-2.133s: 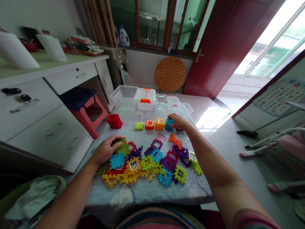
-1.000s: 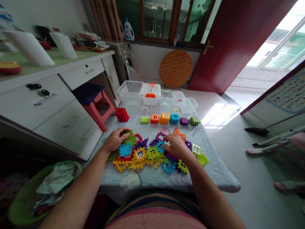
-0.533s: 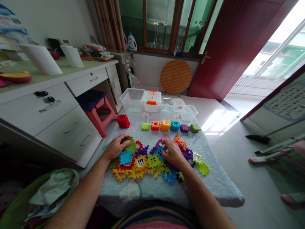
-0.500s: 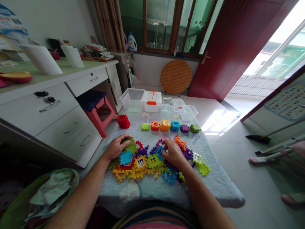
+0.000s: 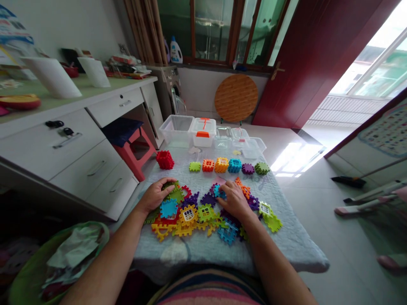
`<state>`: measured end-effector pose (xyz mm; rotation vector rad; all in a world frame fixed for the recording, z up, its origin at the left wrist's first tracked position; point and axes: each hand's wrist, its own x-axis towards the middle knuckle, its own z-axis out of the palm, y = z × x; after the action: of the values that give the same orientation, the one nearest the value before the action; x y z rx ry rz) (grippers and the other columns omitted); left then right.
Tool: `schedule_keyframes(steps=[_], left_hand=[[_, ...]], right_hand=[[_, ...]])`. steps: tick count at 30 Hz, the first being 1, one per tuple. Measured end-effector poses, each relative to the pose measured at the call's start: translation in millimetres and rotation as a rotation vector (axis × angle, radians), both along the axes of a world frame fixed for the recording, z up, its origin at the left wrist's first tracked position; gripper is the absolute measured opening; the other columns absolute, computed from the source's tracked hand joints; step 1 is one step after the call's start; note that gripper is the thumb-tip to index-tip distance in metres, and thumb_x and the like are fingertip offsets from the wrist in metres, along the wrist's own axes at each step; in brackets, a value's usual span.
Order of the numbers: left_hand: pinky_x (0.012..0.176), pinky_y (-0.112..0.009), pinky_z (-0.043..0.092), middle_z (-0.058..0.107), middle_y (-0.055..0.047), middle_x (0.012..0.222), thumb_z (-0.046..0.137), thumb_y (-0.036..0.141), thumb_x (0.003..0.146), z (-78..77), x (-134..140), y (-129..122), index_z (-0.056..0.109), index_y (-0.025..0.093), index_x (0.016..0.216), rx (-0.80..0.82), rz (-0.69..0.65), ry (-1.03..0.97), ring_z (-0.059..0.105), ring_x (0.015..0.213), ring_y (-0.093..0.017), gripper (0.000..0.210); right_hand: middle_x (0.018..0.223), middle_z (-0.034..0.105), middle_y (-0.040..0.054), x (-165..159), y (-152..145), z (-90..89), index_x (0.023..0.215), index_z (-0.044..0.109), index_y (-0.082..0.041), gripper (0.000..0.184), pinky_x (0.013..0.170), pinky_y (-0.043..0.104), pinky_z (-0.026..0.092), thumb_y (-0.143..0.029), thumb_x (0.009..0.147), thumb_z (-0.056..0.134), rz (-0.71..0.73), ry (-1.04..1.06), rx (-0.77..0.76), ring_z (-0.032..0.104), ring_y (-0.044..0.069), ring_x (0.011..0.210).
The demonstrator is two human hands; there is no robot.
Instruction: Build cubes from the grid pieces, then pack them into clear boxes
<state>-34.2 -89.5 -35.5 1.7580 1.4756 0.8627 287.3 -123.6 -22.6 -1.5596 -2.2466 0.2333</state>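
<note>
Toward the left edge of the cloth-covered table (image 5: 206, 250), the left hand (image 5: 155, 197) curves round green pieces (image 5: 177, 195); whether it clamps them cannot be told. Rightward spreads a mixed heap (image 5: 189, 214), stopping short of the near edge. At its far side the right hand (image 5: 234, 199) pinches a blue piece (image 5: 218, 191), cloth (image 5: 294, 241) stretching on to the right edge.

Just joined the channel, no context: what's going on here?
A person sits at a cloth-covered table with interlocking plastic pieces. The right hand grips a blue piece over the loose, mixed-color pile; the left hand rests on green pieces at the pile's left. Beyond it, six color-grouped stacks stand in a row, with a red stack farther left.
</note>
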Motion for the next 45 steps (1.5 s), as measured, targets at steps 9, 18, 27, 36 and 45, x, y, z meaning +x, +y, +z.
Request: schedule_keyframes(steps=[9,18,27,36,45], left_hand=[[0.096,-0.036,0.047,0.07,-0.006,0.11,0.057,0.054,0.079,-0.8,0,0,0.067,0.019,0.108,0.012,0.002,0.02,0.064,0.102,-0.025,0.046],[0.089,-0.035,0.049,0.07,-0.006,0.106,0.057,0.053,0.08,-4.4,-2,0,0.066,0.018,0.11,0.0,0.003,0.0,0.064,0.095,-0.023,0.047],[0.089,-0.034,0.049,0.07,-0.006,0.108,0.056,0.053,0.08,-5.3,-3,1,0.066,0.018,0.11,-0.006,-0.01,0.002,0.064,0.095,-0.023,0.047],[0.087,-0.033,0.049,0.07,-0.005,0.106,0.055,0.055,0.081,-2.7,-3,0,0.065,0.018,0.112,0.004,-0.018,0.072,0.064,0.093,-0.023,0.049],[0.081,-0.031,0.051,0.07,-0.005,0.101,0.056,0.055,0.079,0.5,0,-2,0.065,0.018,0.112,-0.016,-0.001,0.065,0.064,0.087,-0.022,0.051]], right_hand=[[0.109,0.063,0.0097,2,-1,1.3,0.112,0.058,-0.019,0.037,0.092,0.039,0.039,-0.027,0.077,0.066,-0.036,-0.015,-0.045,0.051,0.027,0.104],[0.113,0.064,0.0109,10,10,-1.6,0.114,0.06,-0.02,0.036,0.093,0.041,0.04,-0.028,0.079,0.067,-0.127,0.021,0.004,0.053,0.029,0.11],[0.102,0.064,0.0073,29,3,8.7,0.105,0.062,-0.019,0.023,0.087,0.035,0.044,-0.027,0.084,0.06,-0.076,0.214,-0.038,0.059,0.021,0.094],[0.087,0.059,0.0032,34,-45,48.7,0.083,0.059,-0.02,0.009,0.078,0.031,0.042,-0.028,0.082,0.064,0.135,0.06,-0.216,0.054,0.018,0.084],[0.107,0.055,0.0076,15,-93,32.7,0.11,0.057,-0.022,0.052,0.088,0.038,0.041,-0.038,0.066,0.079,0.166,-0.146,-0.166,0.048,0.026,0.1]])
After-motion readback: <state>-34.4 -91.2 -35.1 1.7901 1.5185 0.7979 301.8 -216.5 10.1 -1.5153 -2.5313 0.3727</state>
